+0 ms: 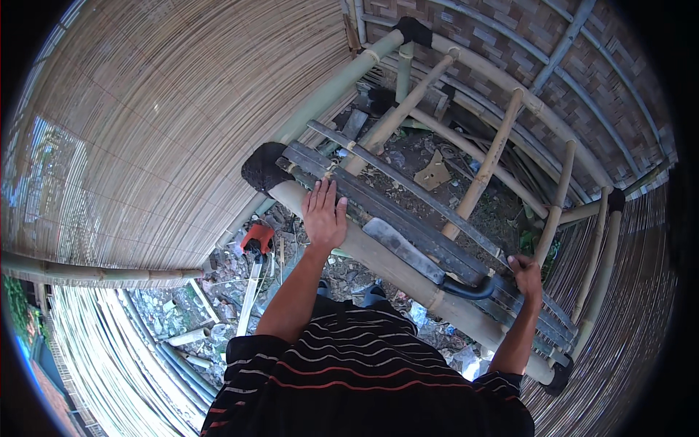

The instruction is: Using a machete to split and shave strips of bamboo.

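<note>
My left hand point(324, 216) lies flat with fingers stretched, over the front bamboo pole point(389, 264) and the edge of several dark slats point(378, 200) laid side by side. At the right, the fingers of my right hand point(527, 277) are closed on the end of a single narrow slat point(426, 191). That slat runs up and left, apart from the others, across the crossbars of a bamboo frame point(495, 149). Between my hands a machete point(403, 247) with a black curved handle rests on the slats and front pole. Its blade points toward my left hand.
Dark wrappings point(263, 167) cover the frame's corners. An orange-handled tool point(258, 238) with a long pale blade stands below left. Litter and scraps point(433, 171) cover the ground. A bamboo-strip blind point(182, 109) hangs at left; a woven wall point(502, 44) stands behind the frame.
</note>
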Motion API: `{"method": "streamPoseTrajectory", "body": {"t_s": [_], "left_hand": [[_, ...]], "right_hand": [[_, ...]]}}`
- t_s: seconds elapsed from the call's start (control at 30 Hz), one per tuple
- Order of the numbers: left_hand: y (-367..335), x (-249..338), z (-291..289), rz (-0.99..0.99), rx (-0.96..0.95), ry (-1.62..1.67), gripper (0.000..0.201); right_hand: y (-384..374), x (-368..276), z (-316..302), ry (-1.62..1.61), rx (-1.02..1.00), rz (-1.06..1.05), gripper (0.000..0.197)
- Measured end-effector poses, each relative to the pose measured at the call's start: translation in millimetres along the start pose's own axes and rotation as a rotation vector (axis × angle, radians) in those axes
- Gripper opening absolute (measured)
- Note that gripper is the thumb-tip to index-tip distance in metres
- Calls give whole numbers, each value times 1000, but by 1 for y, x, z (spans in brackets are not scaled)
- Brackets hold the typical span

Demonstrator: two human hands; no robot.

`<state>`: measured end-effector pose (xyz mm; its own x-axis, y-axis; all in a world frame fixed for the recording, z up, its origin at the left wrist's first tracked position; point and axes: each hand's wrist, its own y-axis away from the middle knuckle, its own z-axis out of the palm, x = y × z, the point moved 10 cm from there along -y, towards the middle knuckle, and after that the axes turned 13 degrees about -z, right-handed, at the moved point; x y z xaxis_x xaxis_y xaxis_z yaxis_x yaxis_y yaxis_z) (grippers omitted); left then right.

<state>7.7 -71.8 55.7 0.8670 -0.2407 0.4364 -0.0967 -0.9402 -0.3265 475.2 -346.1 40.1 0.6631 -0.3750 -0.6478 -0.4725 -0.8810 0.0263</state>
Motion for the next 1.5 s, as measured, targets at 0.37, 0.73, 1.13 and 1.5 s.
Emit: {"method": "streamPoseTrajectory", "body": {"t_s": [0.37,0.73,1.13,1.5], "left_hand": [[-1,2,4,5,-1,-10,48],[33,-24,-38,-166,39,320,54],[353,-312,-108,-1109,219,180,39],[670,-492,-216,-1821,272,-181,41]], "right_hand": [[22,0,9,-3,-73,44,30],[55,-150,21,183,223,-488,43],[73,-202,113,377,-248,-634,44],[125,-240,142,718,95,-768,45]]}}
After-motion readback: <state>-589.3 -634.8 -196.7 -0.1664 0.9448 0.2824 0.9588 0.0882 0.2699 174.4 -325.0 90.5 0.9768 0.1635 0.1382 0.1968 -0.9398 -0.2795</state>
